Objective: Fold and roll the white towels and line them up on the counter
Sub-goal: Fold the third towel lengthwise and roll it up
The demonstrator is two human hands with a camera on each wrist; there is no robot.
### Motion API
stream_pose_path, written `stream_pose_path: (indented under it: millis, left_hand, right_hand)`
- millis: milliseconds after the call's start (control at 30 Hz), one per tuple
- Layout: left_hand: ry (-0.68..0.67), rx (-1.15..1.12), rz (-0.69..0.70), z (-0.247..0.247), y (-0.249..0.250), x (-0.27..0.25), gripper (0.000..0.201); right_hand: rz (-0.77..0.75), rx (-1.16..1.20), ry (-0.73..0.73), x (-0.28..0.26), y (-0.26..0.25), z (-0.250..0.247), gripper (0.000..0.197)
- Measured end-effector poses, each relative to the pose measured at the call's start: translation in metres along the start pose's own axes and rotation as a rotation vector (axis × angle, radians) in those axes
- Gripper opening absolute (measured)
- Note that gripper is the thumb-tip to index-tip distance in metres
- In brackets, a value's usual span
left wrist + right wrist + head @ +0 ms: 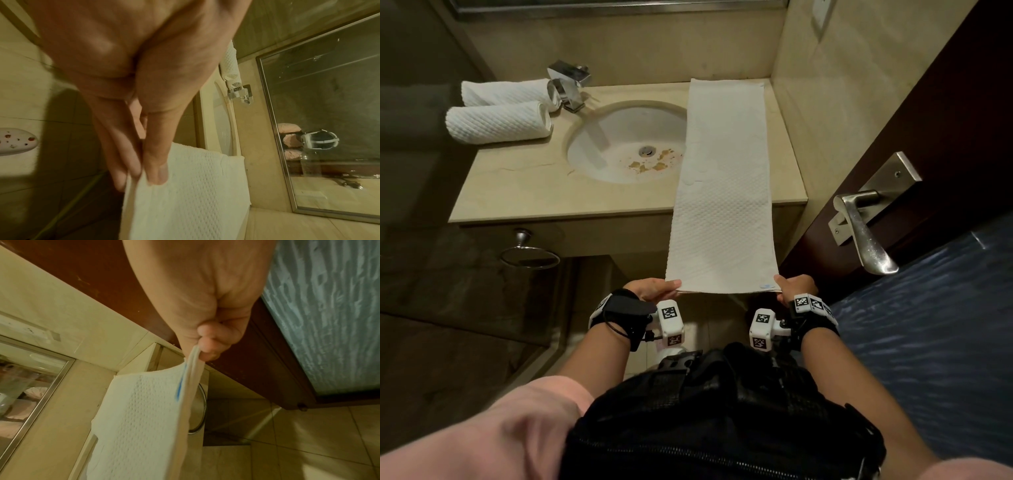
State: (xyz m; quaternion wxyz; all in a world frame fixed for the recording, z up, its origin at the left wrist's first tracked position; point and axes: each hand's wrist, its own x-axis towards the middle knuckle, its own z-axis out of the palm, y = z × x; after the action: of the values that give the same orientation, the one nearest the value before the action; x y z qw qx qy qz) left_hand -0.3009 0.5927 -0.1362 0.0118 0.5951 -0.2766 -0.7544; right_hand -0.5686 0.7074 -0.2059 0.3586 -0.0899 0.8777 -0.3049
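Note:
A long white towel (722,192) folded into a narrow strip lies along the right side of the beige counter (517,185) and hangs out past its front edge. My left hand (657,287) pinches the strip's near left corner, thumb on top of the towel (185,194). My right hand (791,286) pinches the near right corner, where a blue tag shows on the towel (144,410). Two rolled white towels (500,121) lie side by side at the counter's far left.
A round white sink (626,144) with brown stains near its drain is set in the counter, with a chrome faucet (568,85) behind it. A dark door with a metal lever handle (866,226) stands close on the right. A towel ring (530,255) hangs below the counter.

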Motion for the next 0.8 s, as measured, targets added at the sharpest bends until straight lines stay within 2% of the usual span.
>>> stream_pose_path:
  millis: [100,233,400,533,800]
  left_hand:
    - [0.022,0.003,0.003,-0.003,0.0,0.009,0.016]
    - [0.075,-0.056,-0.019,-0.009,-0.004,0.016,0.012]
    - [0.082,-0.021,-0.014,-0.005,-0.003,0.028,0.004]
    - [0.081,0.016,0.0,-0.003,0.002,0.032,0.012]
    - [0.104,-0.003,-0.001,-0.008,0.0,0.042,0.009]
  right_hand:
    - [-0.036,-0.035,-0.003,0.001,0.001,-0.001,0.032]
    - [-0.066,-0.001,0.007,-0.001,0.003,0.001,0.02]
    - [-0.085,0.066,0.04,-0.003,0.007,0.005,0.029]
    - [-0.138,0.126,0.027,-0.004,0.01,0.003,0.027]
    - [-0.086,0.219,0.016,-0.006,0.015,0.01,0.026]
